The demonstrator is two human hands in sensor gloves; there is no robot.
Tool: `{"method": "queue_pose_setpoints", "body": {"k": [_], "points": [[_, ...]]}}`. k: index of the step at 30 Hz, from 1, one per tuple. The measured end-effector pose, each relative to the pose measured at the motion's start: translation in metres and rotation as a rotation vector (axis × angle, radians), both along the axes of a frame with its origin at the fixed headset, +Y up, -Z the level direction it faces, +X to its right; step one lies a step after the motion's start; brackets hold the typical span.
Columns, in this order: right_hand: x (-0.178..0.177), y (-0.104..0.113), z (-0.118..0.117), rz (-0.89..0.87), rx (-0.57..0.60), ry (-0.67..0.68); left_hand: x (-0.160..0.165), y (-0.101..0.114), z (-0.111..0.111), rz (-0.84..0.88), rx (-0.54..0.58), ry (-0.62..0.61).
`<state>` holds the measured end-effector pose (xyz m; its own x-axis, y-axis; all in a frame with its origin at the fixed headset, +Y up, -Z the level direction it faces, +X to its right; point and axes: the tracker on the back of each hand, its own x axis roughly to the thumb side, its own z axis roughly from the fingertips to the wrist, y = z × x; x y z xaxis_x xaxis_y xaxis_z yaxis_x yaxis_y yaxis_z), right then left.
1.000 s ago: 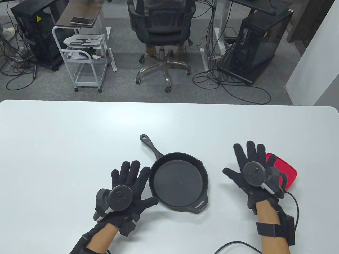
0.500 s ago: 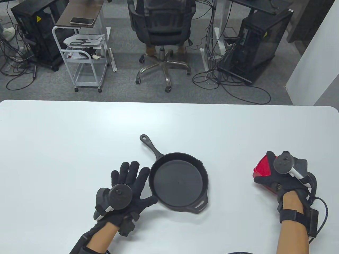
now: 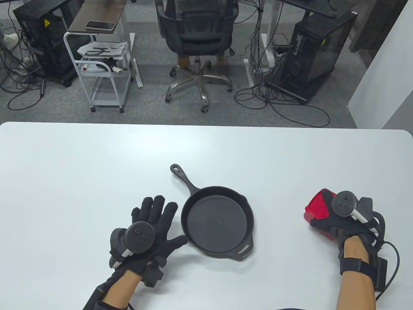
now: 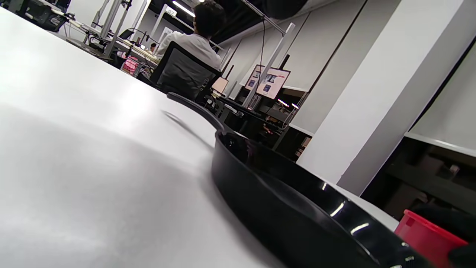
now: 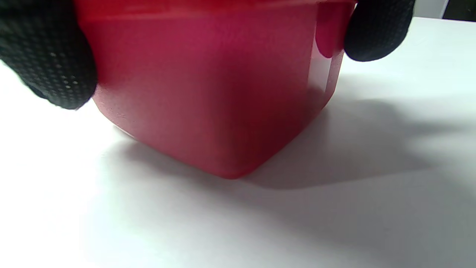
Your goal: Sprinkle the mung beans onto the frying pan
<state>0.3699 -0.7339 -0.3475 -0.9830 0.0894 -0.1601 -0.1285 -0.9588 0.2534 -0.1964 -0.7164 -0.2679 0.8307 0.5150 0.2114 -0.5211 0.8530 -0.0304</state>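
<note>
Office chair (image 3: 198,38), wheeled cart (image 3: 103,69), probably phone (image 3: 100,25) behind white table (image 3: 96,161).

Grey carpet (image 3: 38,113), office chair (image 3: 196,42), white cart (image 3: 100,74) w/ phone.

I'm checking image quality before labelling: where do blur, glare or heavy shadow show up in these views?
Table view: sharp and evenly lit, with soft shadows under the frying pan and left hand. Left wrist view: tilted, near tabletop blurred, bright highlights on the pan's rim. Right wrist view: the red container is very close and soft-focused, casting a broad dark shadow on the table, with the right hand's fingertips at its sides.
</note>
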Motion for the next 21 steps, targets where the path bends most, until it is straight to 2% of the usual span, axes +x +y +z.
{"method": "queue_pose_setpoints", "body": {"k": [8,11,14,19,21], "points": [[-0.051,0.038,0.005,-0.021,0.078,0.153,-0.013,-0.002,-0.004,0.085,-0.044,0.027],[-0.086,0.060,0.008,-0.045,0.127,0.247,-0.018,-0.004,-0.006,0.139,-0.054,0.035],[-0.125,0.078,0.014,-0.058,0.143,0.344,-0.022,-0.002,-0.006,0.203,-0.016,0.044],[-0.195,0.099,0.026,-0.055,0.154,0.509,-0.025,-0.002,-0.005,0.272,-0.028,0.050],[-0.223,0.105,0.032,-0.042,0.163,0.573,-0.027,-0.002,-0.004,0.313,-0.001,0.079]]}}
